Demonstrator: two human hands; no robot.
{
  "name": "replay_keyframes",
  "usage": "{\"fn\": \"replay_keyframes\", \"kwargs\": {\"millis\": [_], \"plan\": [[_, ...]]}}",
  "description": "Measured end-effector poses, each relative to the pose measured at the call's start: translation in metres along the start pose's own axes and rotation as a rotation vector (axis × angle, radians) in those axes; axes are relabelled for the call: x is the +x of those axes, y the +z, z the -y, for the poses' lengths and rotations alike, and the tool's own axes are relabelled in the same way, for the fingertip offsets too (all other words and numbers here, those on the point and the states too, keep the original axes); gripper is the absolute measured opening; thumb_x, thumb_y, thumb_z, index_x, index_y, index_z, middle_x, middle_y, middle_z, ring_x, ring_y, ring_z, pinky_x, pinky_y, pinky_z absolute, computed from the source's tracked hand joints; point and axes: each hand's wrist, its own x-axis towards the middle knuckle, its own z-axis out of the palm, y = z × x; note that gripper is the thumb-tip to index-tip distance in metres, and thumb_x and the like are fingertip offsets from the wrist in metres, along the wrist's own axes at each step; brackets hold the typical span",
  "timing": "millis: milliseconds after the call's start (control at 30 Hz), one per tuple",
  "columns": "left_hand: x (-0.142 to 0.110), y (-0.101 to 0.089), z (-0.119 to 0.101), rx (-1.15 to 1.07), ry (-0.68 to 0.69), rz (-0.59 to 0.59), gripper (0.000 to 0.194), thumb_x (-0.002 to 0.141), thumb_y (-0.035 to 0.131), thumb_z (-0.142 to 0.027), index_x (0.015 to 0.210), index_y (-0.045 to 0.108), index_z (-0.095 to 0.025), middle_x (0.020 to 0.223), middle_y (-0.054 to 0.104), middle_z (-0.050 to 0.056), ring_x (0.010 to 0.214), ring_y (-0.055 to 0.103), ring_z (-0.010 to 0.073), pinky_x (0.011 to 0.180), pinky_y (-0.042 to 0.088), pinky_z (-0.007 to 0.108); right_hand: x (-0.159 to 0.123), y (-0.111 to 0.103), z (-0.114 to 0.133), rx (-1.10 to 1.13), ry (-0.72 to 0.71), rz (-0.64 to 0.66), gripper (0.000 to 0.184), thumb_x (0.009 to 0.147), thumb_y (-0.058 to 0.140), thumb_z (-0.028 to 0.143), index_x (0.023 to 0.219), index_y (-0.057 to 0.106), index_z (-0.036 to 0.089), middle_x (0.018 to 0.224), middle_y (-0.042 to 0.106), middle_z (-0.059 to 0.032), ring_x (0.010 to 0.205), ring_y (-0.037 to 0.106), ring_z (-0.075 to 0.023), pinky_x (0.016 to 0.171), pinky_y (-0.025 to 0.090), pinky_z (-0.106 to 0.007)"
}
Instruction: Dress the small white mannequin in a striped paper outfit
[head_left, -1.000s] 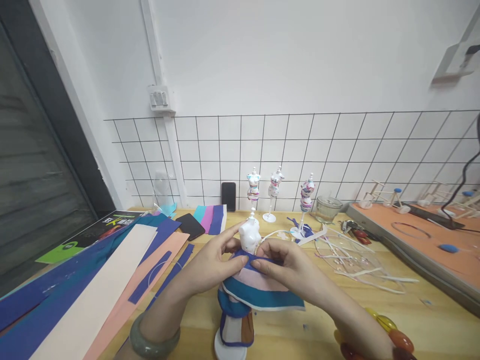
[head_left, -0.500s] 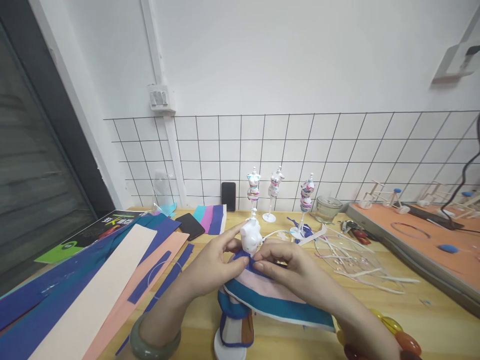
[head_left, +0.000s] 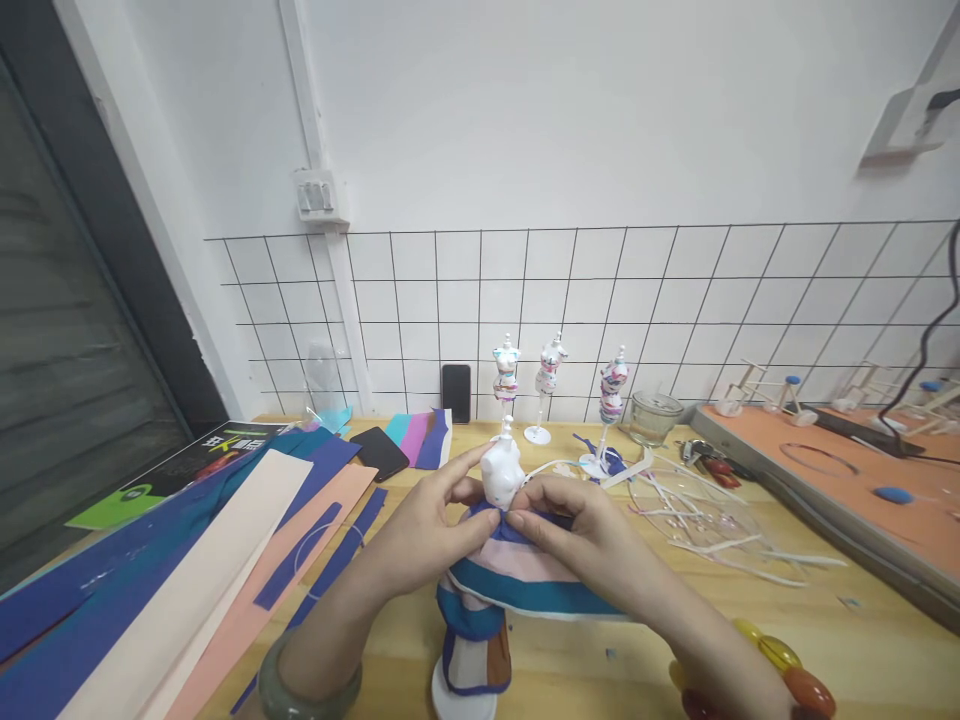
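A small white mannequin (head_left: 501,472) stands upright before me on a round white base. Striped fabric (head_left: 525,585) in blue, pale pink, teal and white is gathered round its waist and spreads out to the right. My left hand (head_left: 450,515) steadies the mannequin's left side, its thumb pressed on the blue edge of the fabric at the waist. From the right, my right hand (head_left: 566,520) pinches that same edge close to the left thumb. Below hang more layers, a teal band and a blue-edged panel (head_left: 476,660) in white and brown.
Three small mannequins with coloured wraps, one of them here (head_left: 613,390), stand at the back. Long fabric strips (head_left: 195,580) cover the left side. A black phone (head_left: 379,453), a glass jar (head_left: 655,418), thin white strips (head_left: 712,500) and an orange-topped tray (head_left: 847,490) lie around.
The right end of the striped fabric has drawn in toward the mannequin and under my right forearm. My right fingers have shifted slightly; my left hand stays almost where it was.
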Motion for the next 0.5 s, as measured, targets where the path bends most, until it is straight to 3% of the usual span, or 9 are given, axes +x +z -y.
{"fn": "replay_keyframes", "kwargs": {"millis": [267, 500], "plan": [[0.0012, -0.0012, 0.0023, -0.026, 0.016, -0.001, 0.062, 0.084, 0.059, -0.023, 0.141, 0.035, -0.025, 0.106, 0.069, 0.005, 0.104, 0.060, 0.0220, 0.089, 0.044, 0.035, -0.0032, -0.0071, 0.0008, -0.005, 0.111, 0.147, 0.015, 0.084, 0.061, 0.034, 0.083, 0.067, 0.020, 0.070, 0.060, 0.0006, 0.063, 0.049, -0.0126, 0.055, 0.040, -0.024], [-0.0004, -0.0007, -0.0007, 0.004, 0.010, 0.000, 0.062, 0.084, 0.059, -0.019, 0.141, 0.035, -0.025, 0.107, 0.070, 0.005, 0.103, 0.060, 0.0213, 0.089, 0.044, 0.034, -0.0035, -0.0074, 0.0008, -0.009, 0.049, 0.161, 0.015, 0.086, 0.060, 0.031, 0.081, 0.069, 0.020, 0.078, 0.064, -0.0012, 0.071, 0.056, -0.0143, 0.062, 0.043, -0.026]]}}
